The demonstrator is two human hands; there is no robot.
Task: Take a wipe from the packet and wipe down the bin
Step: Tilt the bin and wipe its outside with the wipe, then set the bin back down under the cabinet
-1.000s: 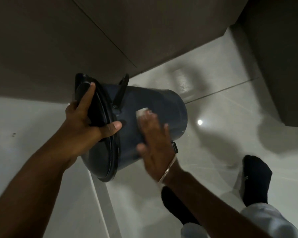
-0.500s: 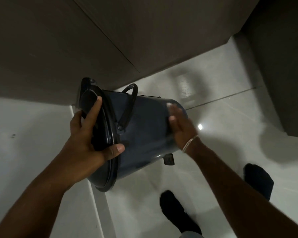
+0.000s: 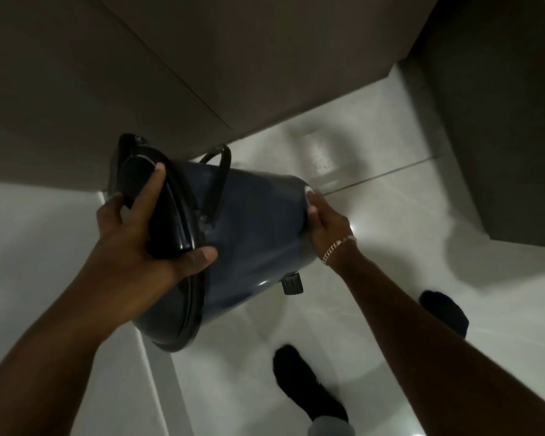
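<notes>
At the bin's (image 3: 252,234) lid end, the left hand (image 3: 145,243) clamps the black lid (image 3: 167,221); at its base, the right hand (image 3: 326,221) presses a white wipe (image 3: 308,191), fingers together.

The bin (image 3: 258,234) under my palms has a smooth, glossy dark-blue body that looks like painted metal. Its lid (image 3: 167,221) and carry handle (image 3: 217,184) are shiny black plastic, and so is the pedal (image 3: 291,283). On my wrist the chain bracelet (image 3: 335,248) glints like metal. The pale floor tiles (image 3: 390,221) are polished and mirror-bright, while the cabinet fronts (image 3: 139,73) look matt.
</notes>
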